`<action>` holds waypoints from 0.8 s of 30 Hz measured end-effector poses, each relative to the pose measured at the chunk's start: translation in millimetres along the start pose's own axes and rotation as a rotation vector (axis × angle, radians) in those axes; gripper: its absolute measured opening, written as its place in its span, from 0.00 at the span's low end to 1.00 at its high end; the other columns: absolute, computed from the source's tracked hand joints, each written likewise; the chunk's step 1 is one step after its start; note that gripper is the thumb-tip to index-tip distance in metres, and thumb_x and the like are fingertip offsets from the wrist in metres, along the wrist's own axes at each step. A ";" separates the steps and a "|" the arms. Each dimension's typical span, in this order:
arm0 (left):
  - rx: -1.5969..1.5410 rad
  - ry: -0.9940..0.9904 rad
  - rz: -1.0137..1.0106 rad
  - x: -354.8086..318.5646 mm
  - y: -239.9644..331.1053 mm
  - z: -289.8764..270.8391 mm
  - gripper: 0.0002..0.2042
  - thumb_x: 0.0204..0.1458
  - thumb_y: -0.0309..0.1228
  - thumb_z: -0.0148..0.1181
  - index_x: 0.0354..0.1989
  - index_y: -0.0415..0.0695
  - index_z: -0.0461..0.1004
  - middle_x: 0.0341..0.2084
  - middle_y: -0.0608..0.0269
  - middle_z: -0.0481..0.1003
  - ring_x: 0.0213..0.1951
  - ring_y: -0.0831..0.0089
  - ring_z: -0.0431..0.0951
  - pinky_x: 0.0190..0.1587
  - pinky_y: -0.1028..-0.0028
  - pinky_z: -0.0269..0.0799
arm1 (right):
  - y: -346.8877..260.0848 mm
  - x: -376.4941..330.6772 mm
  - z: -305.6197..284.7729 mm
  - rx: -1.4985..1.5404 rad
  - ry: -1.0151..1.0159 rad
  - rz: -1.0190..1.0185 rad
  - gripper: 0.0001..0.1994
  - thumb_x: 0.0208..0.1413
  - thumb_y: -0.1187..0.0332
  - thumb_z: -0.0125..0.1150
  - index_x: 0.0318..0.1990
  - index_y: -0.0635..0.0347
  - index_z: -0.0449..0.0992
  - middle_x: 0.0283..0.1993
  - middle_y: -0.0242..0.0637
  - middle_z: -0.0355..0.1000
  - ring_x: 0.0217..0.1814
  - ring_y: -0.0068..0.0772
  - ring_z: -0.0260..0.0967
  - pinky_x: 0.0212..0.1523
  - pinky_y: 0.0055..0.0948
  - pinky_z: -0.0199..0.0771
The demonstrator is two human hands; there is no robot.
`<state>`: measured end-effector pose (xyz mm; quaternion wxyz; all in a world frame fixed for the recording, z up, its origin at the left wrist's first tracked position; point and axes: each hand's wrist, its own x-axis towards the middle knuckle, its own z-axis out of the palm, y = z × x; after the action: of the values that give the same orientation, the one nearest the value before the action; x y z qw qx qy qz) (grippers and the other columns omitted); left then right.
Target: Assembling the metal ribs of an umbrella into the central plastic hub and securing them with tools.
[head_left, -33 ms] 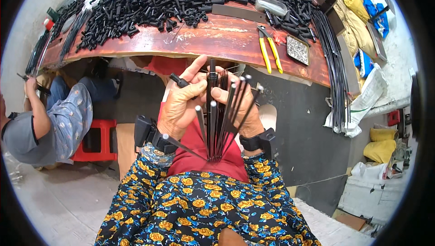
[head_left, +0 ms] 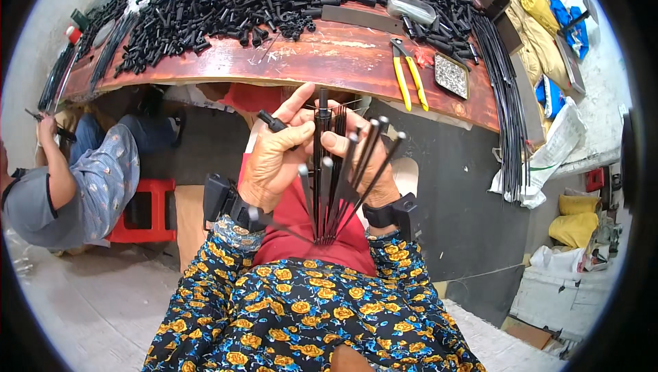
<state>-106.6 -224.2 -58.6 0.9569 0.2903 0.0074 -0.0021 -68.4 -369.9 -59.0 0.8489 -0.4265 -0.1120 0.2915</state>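
Above my lap, my left hand point(head_left: 267, 156) is closed around a short black plastic tube point(head_left: 273, 122). Its index finger points up, and the thumb tip reaches a dark upright rod with a black sleeve point(head_left: 323, 115) near its top. My right hand point(head_left: 373, 170) grips a bundle of thin black rods point(head_left: 332, 200), thumb pressing beside the sleeved one. Pale round tips fan out toward me and to both sides. The rods converge low, near the red cloth point(head_left: 284, 242) on my lap. The right fingers are partly hidden behind the rods.
A reddish wooden table point(head_left: 295, 60) bears a heap of black tubes point(head_left: 226, 2), yellow-handled pliers point(head_left: 410, 77) and a tray of small metal parts point(head_left: 451, 76). Long black rods point(head_left: 504, 104) overhang its right end. A seated co-worker point(head_left: 103, 166) and a red stool point(head_left: 152, 214) are at left.
The pale-tipped rod ends have shifted slightly up and to the right, and one at the left is blurred. Both hands stay nearly in place with their holds unchanged.
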 end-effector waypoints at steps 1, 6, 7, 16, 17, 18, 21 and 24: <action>-0.007 -0.040 -0.002 0.4 0.2 -3.1 0.31 0.52 0.18 0.55 0.66 0.36 0.55 0.47 0.51 0.75 0.42 0.75 0.76 0.41 0.79 0.71 | 3.0 1.4 -3.3 -0.044 -0.027 -0.080 0.26 0.51 0.77 0.65 0.59 0.67 0.66 0.47 0.34 0.74 0.45 0.22 0.72 0.48 0.22 0.73; -0.071 -0.089 -0.048 1.3 -1.4 -10.8 0.30 0.50 0.17 0.54 0.65 0.37 0.57 0.44 0.56 0.76 0.33 0.80 0.72 0.33 0.84 0.67 | -0.1 -1.9 -1.6 0.053 -0.067 -0.016 0.23 0.51 0.77 0.64 0.56 0.67 0.68 0.44 0.36 0.75 0.38 0.26 0.75 0.43 0.23 0.76; -0.042 -0.024 -0.056 2.1 -2.9 -10.4 0.30 0.50 0.17 0.55 0.65 0.37 0.57 0.43 0.57 0.76 0.27 0.83 0.69 0.29 0.86 0.66 | -1.8 -1.5 0.9 0.057 -0.073 -0.008 0.22 0.52 0.77 0.64 0.56 0.67 0.68 0.43 0.36 0.75 0.36 0.26 0.75 0.42 0.23 0.76; -0.008 -0.041 -0.108 2.6 6.5 -23.1 0.28 0.53 0.22 0.59 0.62 0.35 0.57 0.42 0.53 0.76 0.41 0.72 0.77 0.42 0.77 0.73 | 8.5 2.9 0.9 -0.005 0.105 -0.087 0.22 0.53 0.76 0.64 0.56 0.66 0.69 0.41 0.36 0.76 0.35 0.27 0.76 0.38 0.22 0.77; 0.054 0.077 -0.144 0.1 13.3 -20.3 0.27 0.53 0.22 0.60 0.61 0.35 0.58 0.41 0.52 0.76 0.40 0.69 0.78 0.42 0.75 0.74 | 2.4 -1.6 2.7 0.030 0.054 -0.057 0.22 0.53 0.75 0.64 0.56 0.66 0.69 0.41 0.36 0.76 0.37 0.27 0.76 0.38 0.23 0.77; 0.120 0.190 -0.183 -0.7 20.2 -16.6 0.26 0.53 0.23 0.60 0.60 0.36 0.59 0.39 0.52 0.76 0.38 0.67 0.78 0.43 0.72 0.74 | 1.6 -2.3 0.7 0.042 0.061 -0.077 0.22 0.53 0.75 0.64 0.56 0.66 0.69 0.41 0.36 0.76 0.37 0.27 0.76 0.38 0.23 0.77; 0.213 0.159 -0.096 5.5 38.8 -29.8 0.19 0.56 0.27 0.58 0.55 0.36 0.63 0.39 0.51 0.76 0.42 0.60 0.79 0.48 0.62 0.74 | 1.7 -2.8 -7.9 -0.018 0.055 -0.015 0.19 0.53 0.73 0.65 0.53 0.66 0.71 0.38 0.34 0.76 0.35 0.25 0.76 0.35 0.22 0.78; 0.303 0.102 -0.041 17.6 52.4 -17.6 0.16 0.58 0.27 0.54 0.53 0.35 0.65 0.37 0.52 0.77 0.44 0.58 0.78 0.54 0.58 0.71 | 2.8 -5.0 -8.2 0.022 0.059 -0.009 0.16 0.54 0.73 0.65 0.50 0.63 0.73 0.34 0.32 0.75 0.33 0.23 0.76 0.32 0.20 0.76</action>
<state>-88.8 -170.9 -44.4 0.9003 0.4308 0.0615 -0.0080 -69.9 -377.0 -66.0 0.8577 -0.4252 -0.0854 0.2761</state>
